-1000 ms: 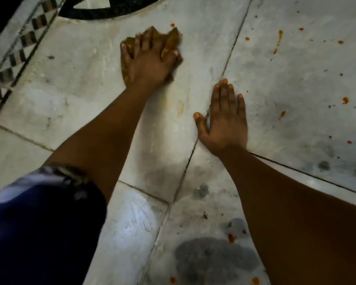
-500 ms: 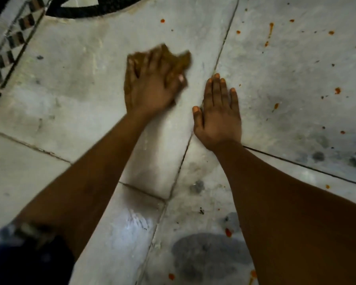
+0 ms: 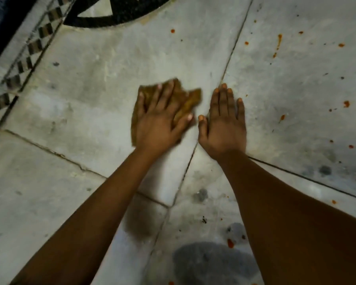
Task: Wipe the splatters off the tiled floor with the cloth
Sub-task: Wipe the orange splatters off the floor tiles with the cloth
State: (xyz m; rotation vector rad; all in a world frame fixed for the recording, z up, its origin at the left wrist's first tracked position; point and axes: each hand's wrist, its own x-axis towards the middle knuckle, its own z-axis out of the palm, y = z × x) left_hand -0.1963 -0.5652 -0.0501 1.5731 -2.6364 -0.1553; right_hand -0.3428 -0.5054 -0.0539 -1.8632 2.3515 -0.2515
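Cloth (image 3: 190, 101) dragged nearer, flat under spread left hand (image 3: 159, 122) fingers; right hand (image 3: 224, 124) open flat on floor (image 3: 80, 103) beside it.

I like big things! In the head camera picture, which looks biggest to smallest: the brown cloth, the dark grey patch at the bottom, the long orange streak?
1. dark grey patch, though nearest the camera
2. cloth, partly hidden under the left hand
3. orange streak
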